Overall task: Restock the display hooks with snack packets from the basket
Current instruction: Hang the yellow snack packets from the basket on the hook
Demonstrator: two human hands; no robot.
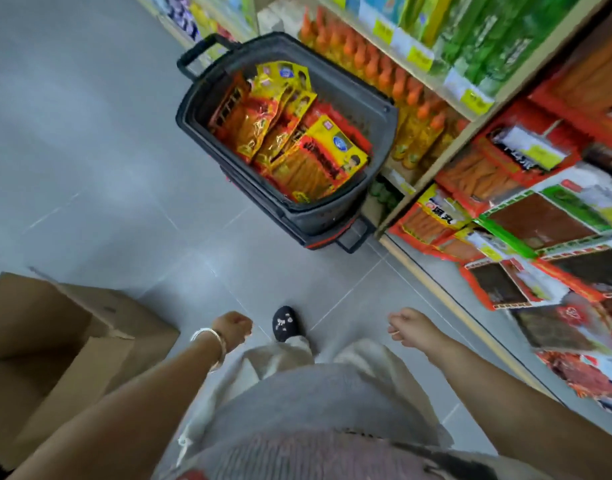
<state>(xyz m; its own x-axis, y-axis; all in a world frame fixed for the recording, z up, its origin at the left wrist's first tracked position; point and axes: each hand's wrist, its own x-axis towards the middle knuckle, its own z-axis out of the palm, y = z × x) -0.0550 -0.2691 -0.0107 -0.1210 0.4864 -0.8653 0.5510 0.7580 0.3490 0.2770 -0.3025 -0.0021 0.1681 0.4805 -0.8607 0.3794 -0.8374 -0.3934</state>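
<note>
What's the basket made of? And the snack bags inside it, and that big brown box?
The basket looks like hard plastic: dark grey and matte, with a moulded rim and red trim. The snack packets look like thin glossy plastic film, maybe foil-lined; they crinkle and catch the light. The box looks like plain brown cardboard, dull, with folded flaps.

The basket (353,98) is approached freely from above, its open top crowded only by snack packets (290,133). Open floor (107,150) is found along its left side. Its right side is hemmed in by shelving (436,181), and the near left is blocked by a cardboard box (55,341).
</note>
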